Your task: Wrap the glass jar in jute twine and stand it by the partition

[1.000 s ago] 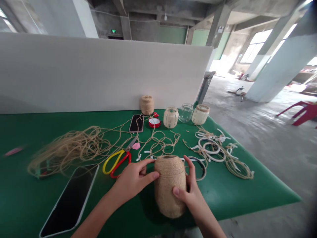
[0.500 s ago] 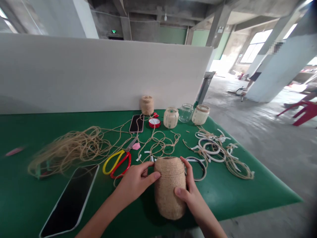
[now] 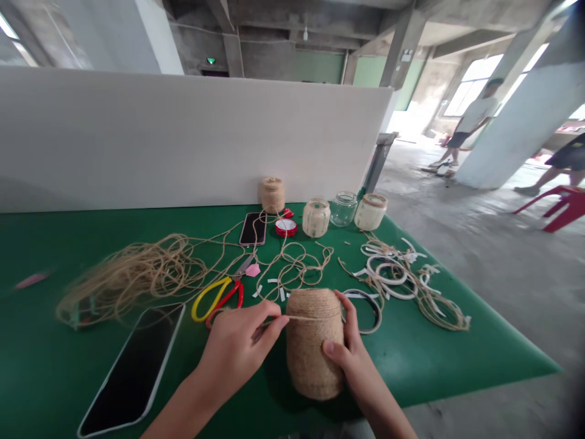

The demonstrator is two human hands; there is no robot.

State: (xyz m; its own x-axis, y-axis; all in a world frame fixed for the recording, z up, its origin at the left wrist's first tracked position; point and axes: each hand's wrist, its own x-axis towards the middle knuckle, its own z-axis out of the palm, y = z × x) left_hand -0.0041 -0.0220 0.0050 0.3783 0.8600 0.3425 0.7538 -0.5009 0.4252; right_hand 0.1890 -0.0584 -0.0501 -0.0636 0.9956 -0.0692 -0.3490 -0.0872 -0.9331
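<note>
Table (image 3: 443, 360), green-topped and broad, stretches out in front of the person working, with a white board (image 3: 183, 140) standing along its far side. Over on the floor to the right, somebody (image 3: 475, 119) stands by a pillar (image 3: 521, 134), and a red chair (image 3: 560, 207) sits nearer. A loose heap of twine (image 3: 141, 268) sprawls over the table's left half. Below it lies a large phone (image 3: 134, 369), screen dark. Close to the near edge, a twine-wrapped jar (image 3: 315, 366) is between the person's hands. The right hand (image 3: 351, 350) grips its right side, thumb across the front. The left hand (image 3: 240, 344) is closed in a pinch at its left. Just beyond that hand lie scissors (image 3: 236, 280) with yellow and red handles. A clear jar (image 3: 343, 213) stands farther back, near a red roll of tape (image 3: 286, 230). A pink paper piece (image 3: 253, 270) touches the scissors. Thinnest of all, a strand (image 3: 304, 317) runs from the pinching left fingers across the wrapped jar's upper part.
</note>
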